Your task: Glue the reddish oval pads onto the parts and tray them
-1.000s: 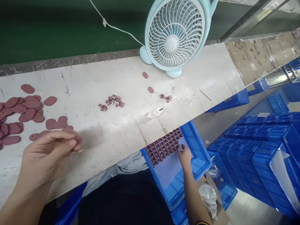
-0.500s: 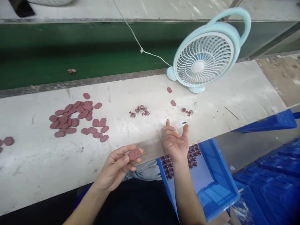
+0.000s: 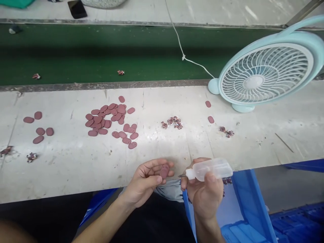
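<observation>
Nearest us, low on the right, the bin [image 3: 250, 199] sits below the table's edge, partly hidden behind our right hand [image 3: 206, 192]. Its fingers wrap the bottle [image 3: 214, 168], with the thumb pressed on the near side. Our left hand [image 3: 144, 184] is level with it at the near edge of the table [image 3: 63, 175], pinching one disc [image 3: 164, 171] between the thumb and the fingers behind it. The relation that counts lies between these two: the disc stands with its long axis running away from us, leaning slightly right at its far end, while the bottle lies almost crosswise, its dark tip [image 3: 181, 175] aimed left at the disc. The tip is just beside the disc's near half, to its right, and a gap shows between them. The left hand alone touches the disc; the right comes nearest to it through the tip. Farther out, to the left, we see the pile [image 3: 97, 120] of similar discs; straight beyond our hands lie small dark bits [image 3: 174, 121], and the fan [image 3: 253, 82] stands at the far right.
</observation>
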A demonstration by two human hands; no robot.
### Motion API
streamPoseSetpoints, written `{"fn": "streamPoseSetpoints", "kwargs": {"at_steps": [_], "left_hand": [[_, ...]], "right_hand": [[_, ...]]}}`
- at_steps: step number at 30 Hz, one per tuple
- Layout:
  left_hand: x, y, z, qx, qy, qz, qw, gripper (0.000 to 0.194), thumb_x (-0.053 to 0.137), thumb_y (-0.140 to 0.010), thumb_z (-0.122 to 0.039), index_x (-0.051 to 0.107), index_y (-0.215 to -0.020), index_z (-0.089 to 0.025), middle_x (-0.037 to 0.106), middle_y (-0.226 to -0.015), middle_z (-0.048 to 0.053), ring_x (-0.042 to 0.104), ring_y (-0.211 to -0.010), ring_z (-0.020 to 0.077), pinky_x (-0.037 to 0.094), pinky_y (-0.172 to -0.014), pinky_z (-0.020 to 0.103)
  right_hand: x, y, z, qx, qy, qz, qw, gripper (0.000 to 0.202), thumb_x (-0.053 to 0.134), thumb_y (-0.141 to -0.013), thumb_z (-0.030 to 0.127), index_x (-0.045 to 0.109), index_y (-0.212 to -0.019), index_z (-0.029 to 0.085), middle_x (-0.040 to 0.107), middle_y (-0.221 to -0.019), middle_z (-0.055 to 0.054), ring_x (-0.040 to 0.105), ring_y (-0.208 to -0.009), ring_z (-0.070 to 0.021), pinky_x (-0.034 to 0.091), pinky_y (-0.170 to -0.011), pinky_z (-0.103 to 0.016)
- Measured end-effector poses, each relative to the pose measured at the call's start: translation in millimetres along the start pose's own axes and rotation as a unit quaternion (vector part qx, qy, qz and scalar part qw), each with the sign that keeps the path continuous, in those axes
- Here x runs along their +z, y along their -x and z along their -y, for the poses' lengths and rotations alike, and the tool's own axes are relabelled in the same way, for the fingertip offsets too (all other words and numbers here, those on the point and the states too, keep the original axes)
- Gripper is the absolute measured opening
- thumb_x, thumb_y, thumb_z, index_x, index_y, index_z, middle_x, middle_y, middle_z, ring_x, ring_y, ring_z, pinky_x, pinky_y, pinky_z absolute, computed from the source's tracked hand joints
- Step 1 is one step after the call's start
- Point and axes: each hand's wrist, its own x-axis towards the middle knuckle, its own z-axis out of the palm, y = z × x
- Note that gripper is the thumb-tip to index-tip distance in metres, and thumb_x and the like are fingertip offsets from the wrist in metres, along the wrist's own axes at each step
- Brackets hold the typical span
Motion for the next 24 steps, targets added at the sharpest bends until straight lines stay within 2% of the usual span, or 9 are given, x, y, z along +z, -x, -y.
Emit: {"fn": "streamPoseSetpoints", "kwargs": {"at_steps": [2, 5, 7, 10, 13, 17, 24], "left_hand": [[-0.9, -0.5, 0.0, 0.008, -0.005, 0.015, 1.0, 0.037, 0.081, -0.077, -0.008, 0.074, -0.11, -0.022, 0.078, -0.115, 0.008, 0.075, -0.099, 0.0185, 0.06, -0.077, 0.018], [-0.4, -0.2, 1.1, 0.022, -0.032, 0.037, 0.999, 0.033, 0.081, -0.077, -0.007, 0.071, -0.104, -0.023, 0.078, -0.111, 0.005, 0.077, -0.082, 0.0161, 0.062, -0.064, 0.02], [1.5, 0.4, 2.4, 0.04, -0.053, 0.043, 0.997, 0.033, 0.082, -0.076, -0.007, 0.071, -0.103, -0.022, 0.076, -0.116, 0.006, 0.076, -0.079, 0.016, 0.061, -0.06, 0.02], [5.2, 0.6, 4.5, 0.057, -0.051, 0.024, 0.997, 0.017, 0.08, -0.081, -0.016, 0.071, -0.095, -0.019, 0.077, -0.115, 0.008, 0.077, -0.088, 0.0211, 0.063, -0.062, 0.022], [7.7, 0.3, 5.9, 0.058, -0.034, -0.011, 0.998, 0.005, 0.075, -0.086, -0.02, 0.072, -0.089, -0.018, 0.079, -0.108, 0.007, 0.078, -0.085, 0.0205, 0.063, -0.058, 0.021], [8.7, 1.8, 5.8, 0.053, -0.04, -0.013, 0.998, 0.02, 0.076, -0.085, -0.019, 0.076, -0.104, -0.021, 0.079, -0.11, 0.008, 0.077, -0.08, 0.0169, 0.064, -0.059, 0.02], [7.3, 4.6, 6.6, 0.076, -0.048, -0.008, 0.996, 0.021, 0.076, -0.085, -0.016, 0.079, -0.104, -0.022, 0.079, -0.116, 0.008, 0.077, -0.088, 0.0196, 0.064, -0.062, 0.02]], "right_hand": [[-1.3, -3.9, 0.5, 0.011, -0.002, 0.002, 1.0, 0.029, 0.066, -0.083, 0.051, 0.069, -0.091, 0.023, 0.053, -0.053, 0.005, 0.052, -0.039, -0.0137, 0.045, -0.033, -0.024], [-0.2, -5.9, 3.1, 0.014, -0.004, 0.008, 1.0, 0.029, 0.066, -0.082, 0.052, 0.069, -0.092, 0.024, 0.053, -0.053, 0.005, 0.052, -0.038, -0.0139, 0.044, -0.032, -0.024], [2.8, -3.2, 3.6, 0.002, 0.001, 0.011, 1.0, 0.028, 0.067, -0.083, 0.05, 0.069, -0.094, 0.025, 0.053, -0.054, 0.005, 0.053, -0.04, -0.0141, 0.045, -0.033, -0.024], [6.3, 4.5, -0.7, -0.049, 0.027, 0.0, 0.998, 0.023, 0.065, -0.086, 0.045, 0.068, -0.096, 0.026, 0.058, -0.06, 0.004, 0.056, -0.042, -0.0155, 0.048, -0.035, -0.028], [5.9, 12.6, -9.8, -0.101, 0.075, 0.001, 0.992, 0.02, 0.062, -0.088, 0.04, 0.067, -0.104, 0.028, 0.061, -0.066, 0.003, 0.061, -0.046, -0.0188, 0.053, -0.041, -0.035], [5.1, 18.4, -19.5, -0.13, 0.116, -0.006, 0.985, 0.022, 0.062, -0.089, 0.039, 0.066, -0.109, 0.031, 0.059, -0.065, 0.004, 0.064, -0.048, -0.0216, 0.057, -0.047, -0.042], [7.6, 18.1, -19.9, -0.142, 0.144, -0.016, 0.979, 0.02, 0.061, -0.089, 0.037, 0.067, -0.108, 0.032, 0.063, -0.066, 0.004, 0.066, -0.05, -0.0223, 0.058, -0.049, -0.043]]}}
